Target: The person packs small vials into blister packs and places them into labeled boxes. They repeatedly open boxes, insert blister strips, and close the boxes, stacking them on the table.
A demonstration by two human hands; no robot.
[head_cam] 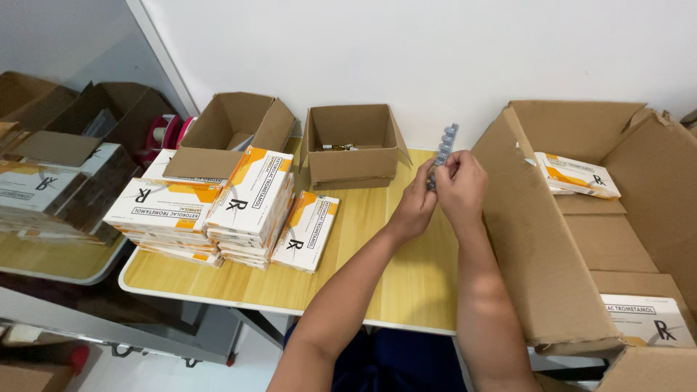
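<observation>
A plain white wall is seen behind a light wooden surface with a white edge. A mirrored panel is set at left.

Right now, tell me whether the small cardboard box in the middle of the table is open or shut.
Open: the small cardboard box has its top flaps folded outward, and its inside shows.

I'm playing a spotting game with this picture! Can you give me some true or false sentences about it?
1. Both hands hold a blister strip. True; the left hand and right hand grip it together.
2. The table is red. False; it is light wood-coloured.
3. White and orange cartons are stacked on the table. True.
4. The big box on the right is shut. False; it is open, with cartons inside.
</observation>
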